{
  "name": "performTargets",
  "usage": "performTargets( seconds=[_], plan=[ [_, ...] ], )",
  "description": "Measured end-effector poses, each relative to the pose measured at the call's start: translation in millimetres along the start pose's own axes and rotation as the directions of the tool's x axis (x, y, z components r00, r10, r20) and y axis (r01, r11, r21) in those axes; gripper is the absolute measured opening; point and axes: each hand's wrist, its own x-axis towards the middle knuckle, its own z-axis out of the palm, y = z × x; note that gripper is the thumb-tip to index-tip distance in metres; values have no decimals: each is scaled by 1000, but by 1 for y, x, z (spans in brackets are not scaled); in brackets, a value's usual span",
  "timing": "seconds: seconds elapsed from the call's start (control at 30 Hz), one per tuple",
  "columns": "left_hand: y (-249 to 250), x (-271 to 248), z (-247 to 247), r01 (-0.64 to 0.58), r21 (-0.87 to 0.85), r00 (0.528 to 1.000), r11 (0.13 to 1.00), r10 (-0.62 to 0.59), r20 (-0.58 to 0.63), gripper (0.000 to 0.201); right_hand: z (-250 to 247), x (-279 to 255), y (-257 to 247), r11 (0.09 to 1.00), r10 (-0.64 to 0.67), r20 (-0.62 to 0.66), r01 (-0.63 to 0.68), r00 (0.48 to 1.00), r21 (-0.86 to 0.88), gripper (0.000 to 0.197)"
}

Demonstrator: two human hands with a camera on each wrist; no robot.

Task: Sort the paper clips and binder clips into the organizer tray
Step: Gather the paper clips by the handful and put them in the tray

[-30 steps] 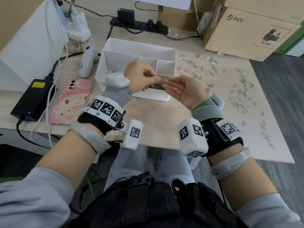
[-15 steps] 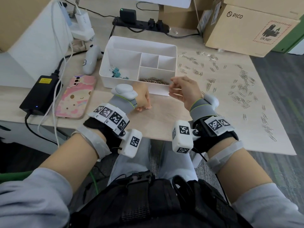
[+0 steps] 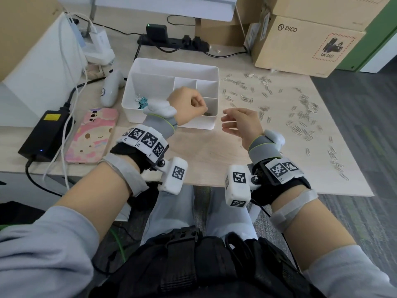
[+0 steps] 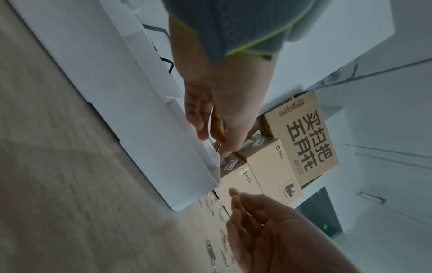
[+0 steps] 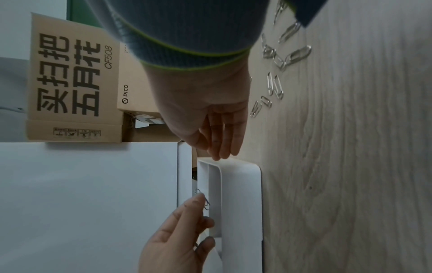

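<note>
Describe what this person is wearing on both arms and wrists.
Both arms have light grey sleeves pushed up. The left hand and right hand each wear a grey wrist cuff with green edging, a black brace with white square-code tags, a white camera block, and a pale forearm strap.

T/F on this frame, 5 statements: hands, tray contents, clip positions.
1. The left hand pinches a paper clip over the organizer tray. True.
2. The right hand grips a binder clip. False: its fingers are relaxed and it holds nothing.
3. Teal binder clips lie in the tray's large left compartment. True.
4. All paper clips are already in the tray. False: many loose clips lie on the table to the tray's right.
5. The phone lies to the tray's right. False: left.
</note>
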Motion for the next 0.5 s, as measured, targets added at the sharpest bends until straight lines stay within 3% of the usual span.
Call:
performTargets(
  seconds=[0.13,0.23,0.33,0.43,0.5],
  plan=[
    [4,7,7,4,107,1000,994,-5,8,11,-14,-1,3,999,-36,-64,36,997,-4,9],
    [8,6,19,-54,53,997,997,57,-52,18,-27,0,9,998,-68,-147,69,987,4,14],
    [18,4,32,-172,-23,983,985,170,-68,20,-48,1,17,993,-106,-321,114,941,6,14],
    [33,1,47,-265,-35,962,964,266,56,29,-73,-6,21,983,-170,-454,115,875,-146,25],
    [43,-2,61,-295,20,933,955,283,220,54,-91,-13,23,969,-198,-519,87,831,-230,36]
  ],
)
